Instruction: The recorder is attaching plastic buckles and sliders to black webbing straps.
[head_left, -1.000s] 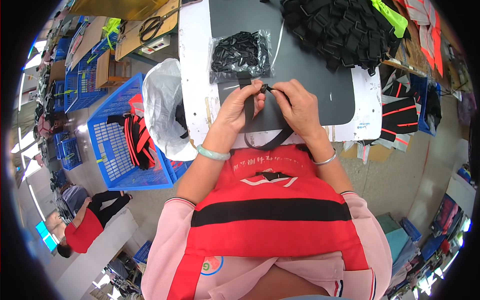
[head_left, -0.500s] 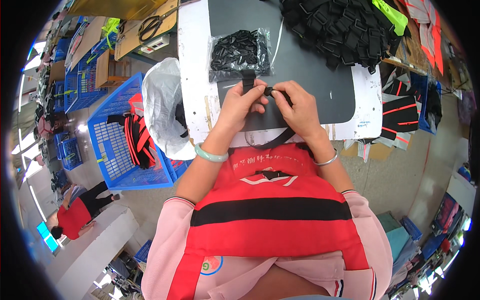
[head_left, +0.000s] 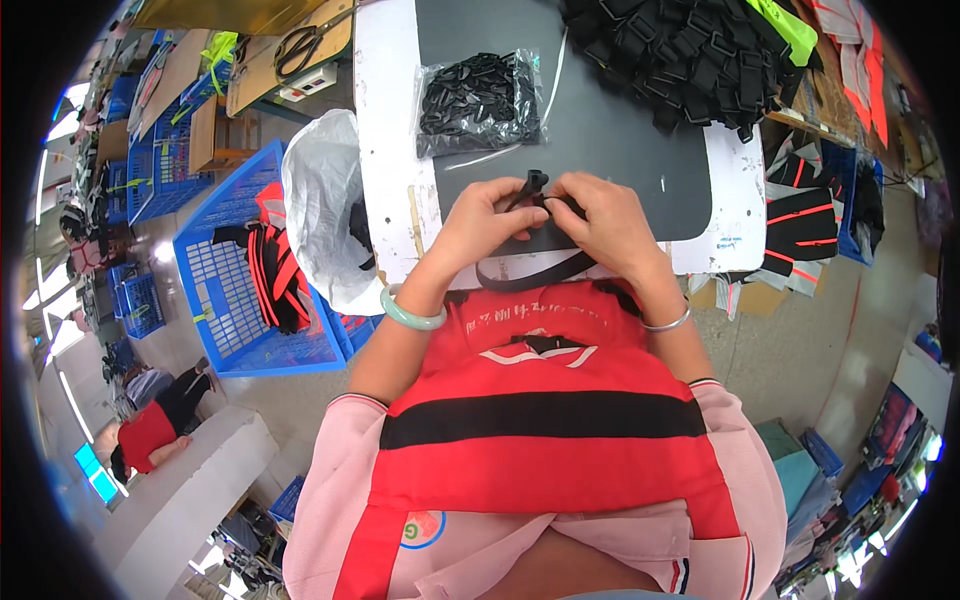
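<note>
Both hands meet over the near part of a dark mat (head_left: 640, 190) on the white table. My left hand (head_left: 487, 222) pinches a black webbing strap (head_left: 545, 277), thumb and fingers closed on it. Close beside it, my right hand (head_left: 603, 222) is closed on the same strap. A small black end piece (head_left: 537, 180) sticks up between the fingertips; its exact form is too small to tell. Below the hands the strap hangs in a loop toward the red apron. Beyond them lies a clear plastic bag (head_left: 478, 103) of small black plastic parts.
A big pile of black straps with buckles (head_left: 690, 60) covers the table's far right. At the left stand a blue crate (head_left: 235, 345) with red and black pieces and a white plastic bag (head_left: 325, 215). Scissors (head_left: 298, 50) lie on a wooden table. Another person (head_left: 150, 435) is far left.
My hands have drawn closer together and slightly nearer to me. The strap end that lay by the plastic bag is now gathered up between my fingers.
</note>
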